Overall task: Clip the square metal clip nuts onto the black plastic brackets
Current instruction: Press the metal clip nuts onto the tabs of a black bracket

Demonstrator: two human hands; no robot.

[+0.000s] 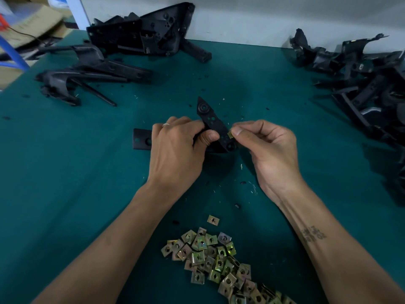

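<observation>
Bracket, long axis running away from the person, is gripped by the left hand; right hand pinches a clip nut touching its right edge, to slide leftward.

No text, label, brand or number can be read anywhere in view; the only lettering-like mark is a dark tattoo on the person's right forearm, at about four o'clock from the picture's centre, too blurred to make out
</observation>
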